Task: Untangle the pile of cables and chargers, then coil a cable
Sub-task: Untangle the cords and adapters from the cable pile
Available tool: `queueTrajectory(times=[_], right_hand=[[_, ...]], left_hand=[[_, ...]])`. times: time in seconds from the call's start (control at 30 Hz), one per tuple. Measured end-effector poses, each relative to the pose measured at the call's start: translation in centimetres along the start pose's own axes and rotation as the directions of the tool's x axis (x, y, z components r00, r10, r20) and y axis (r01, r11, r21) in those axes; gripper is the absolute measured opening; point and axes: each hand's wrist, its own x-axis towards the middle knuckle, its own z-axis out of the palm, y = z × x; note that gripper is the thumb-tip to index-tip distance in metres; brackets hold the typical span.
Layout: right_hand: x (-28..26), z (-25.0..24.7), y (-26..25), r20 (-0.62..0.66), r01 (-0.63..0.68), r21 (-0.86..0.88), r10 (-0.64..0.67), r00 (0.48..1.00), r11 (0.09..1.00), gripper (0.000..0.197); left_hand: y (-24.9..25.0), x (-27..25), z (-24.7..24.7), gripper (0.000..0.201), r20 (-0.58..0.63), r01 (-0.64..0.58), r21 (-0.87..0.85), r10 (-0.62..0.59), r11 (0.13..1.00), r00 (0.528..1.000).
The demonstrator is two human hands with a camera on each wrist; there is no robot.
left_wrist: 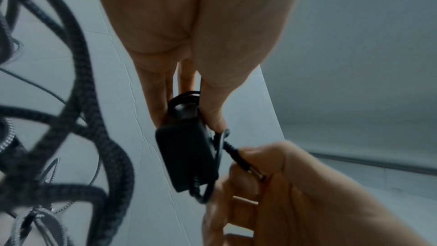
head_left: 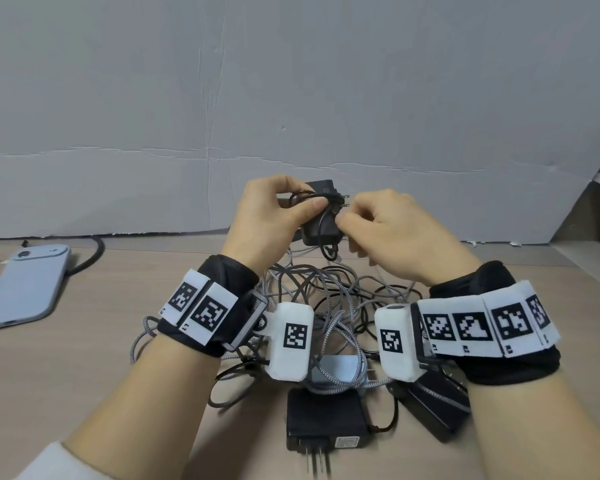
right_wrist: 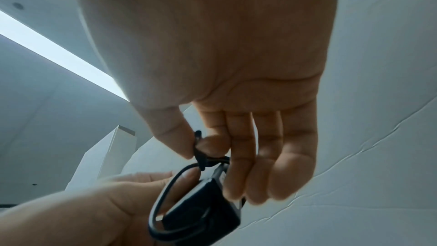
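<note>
Above the pile, my left hand grips a black power adapter with its thin black cable wound around it. The same adapter shows in both wrist views. My right hand pinches the cable's barrel plug end between thumb and forefinger, right beside the adapter. The plug end is also seen in the right wrist view. Below the hands lies the tangled pile of grey braided and black cables on the wooden table.
Two more black adapters and a white charger lie in the pile near the table's front. A light-blue phone rests at the left, beside a thick black cable. A white board stands behind.
</note>
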Motion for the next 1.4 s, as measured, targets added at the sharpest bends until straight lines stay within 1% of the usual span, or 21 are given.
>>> queueTrajectory(times=[0.07, 0.17, 0.27, 0.43, 0.53, 0.63, 0.7, 0.77, 0.83, 0.87, 0.93, 0.97, 1.0, 1.1, 1.17, 1.23, 1.3, 1.33, 1.4], right_hand=[[0.0, -0.3, 0.1, -0.006, -0.01, 0.064, 0.01, 1.0, 0.998, 0.029], [0.2, -0.5, 0.4, -0.057, -0.024, 0.15, 0.033, 0.998, 0.988, 0.033], [0.5, -0.1, 0.8, -0.133, -0.027, 0.166, 0.049, 0.99, 0.986, 0.027], [0.6, 1.2, 0.6, -0.156, 0.027, 0.154, -0.003, 0.988, 0.988, 0.022], [0.8, 1.2, 0.7, -0.245, 0.053, 0.162, -0.012, 0.97, 0.985, 0.017], [0.9, 1.0, 0.7, -0.314, 0.037, 0.322, 0.07, 0.947, 0.946, 0.013], [1.0, 1.1, 0.6, -0.363, 0.043, 0.368, 0.1, 0.926, 0.929, 0.011], [1.1, 1.3, 0.6, -0.409, 0.059, 0.371, 0.106, 0.906, 0.927, 0.011], [1.0, 1.3, 0.5, -0.439, 0.075, 0.317, 0.076, 0.895, 0.946, 0.009], [0.9, 1.1, 0.4, -0.446, 0.082, 0.273, 0.051, 0.894, 0.958, 0.007], [0.7, 0.7, 0.5, -0.447, 0.095, 0.203, 0.006, 0.894, 0.974, 0.004], [0.6, 0.5, 0.5, -0.44, 0.101, 0.189, -0.008, 0.898, 0.977, 0.003], [0.6, 0.2, 0.6, -0.428, 0.107, 0.184, -0.018, 0.903, 0.977, 0.002], [0.6, 0.0, 0.6, -0.363, 0.122, 0.141, -0.063, 0.93, 0.982, 0.003], [0.5, 0.2, 0.6, -0.318, 0.107, 0.127, -0.061, 0.946, 0.986, 0.006], [0.6, 0.2, 0.6, -0.285, 0.079, 0.15, -0.033, 0.958, 0.986, 0.01], [0.7, 0.2, 0.6, -0.26, 0.055, 0.145, -0.015, 0.965, 0.988, 0.01], [0.6, 0.2, 0.6, -0.259, 0.054, 0.136, -0.017, 0.966, 0.989, 0.01], [0.5, 0.1, 0.5, -0.275, 0.073, 0.12, -0.037, 0.961, 0.99, 0.012]], left_hand=[[0.0, -0.1, 0.1, 0.016, 0.011, -0.026, 0.015, 0.026, 1.0, 1.0], [-0.1, 0.0, -0.1, 0.029, 0.023, -0.064, 0.01, 0.064, 0.998, 0.998], [-0.2, 0.2, -0.5, 0.022, -0.001, -0.077, 0.013, 0.077, 0.997, 0.997], [-0.1, 0.1, 0.0, 0.012, -0.033, -0.079, -0.012, 0.079, 0.997, 0.996], [0.0, 0.2, -0.1, 0.01, -0.044, -0.093, -0.012, 0.093, 0.996, 0.995], [-0.1, 0.2, -0.2, 0.014, -0.044, -0.101, -0.003, 0.1, 0.995, 0.994], [-0.3, 0.3, -0.1, 0.019, -0.032, -0.106, 0.017, 0.107, 0.994, 0.994], [-0.5, 0.3, -0.1, 0.032, 0.026, -0.069, 0.012, 0.069, 0.998, 0.997], [-0.4, 0.1, -0.2, 0.048, 0.129, 0.003, -0.025, 0.001, 1.0, 0.992], [-0.2, 0.1, -0.4, 0.05, 0.185, 0.039, -0.049, -0.03, 0.998, 0.982], [0.3, -0.1, -0.6, 0.042, 0.281, 0.099, -0.112, -0.064, 0.989, 0.958], [0.4, -0.2, -0.6, 0.037, 0.304, 0.117, -0.133, -0.072, 0.984, 0.95], [0.4, -0.1, -0.6, 0.033, 0.3, 0.119, -0.134, -0.074, 0.984, 0.951], [-0.3, 0.3, -0.5, 0.025, 0.252, 0.072, -0.022, -0.064, 0.997, 0.966], [-0.7, 0.5, -0.7, 0.026, 0.252, 0.011, 0.095, -0.035, 0.995, 0.967], [-1.0, 0.7, -1.1, 0.027, 0.253, -0.069, 0.225, 0.01, 0.972, 0.967], [-1.2, 0.9, -1.6, 0.024, 0.252, -0.12, 0.316, 0.038, 0.941, 0.967], [-1.3, 0.9, -1.7, 0.022, 0.26, -0.134, 0.34, 0.044, 0.931, 0.965], [-1.1, 0.8, -1.8, 0.021, 0.319, -0.168, 0.357, 0.049, 0.919, 0.946]])
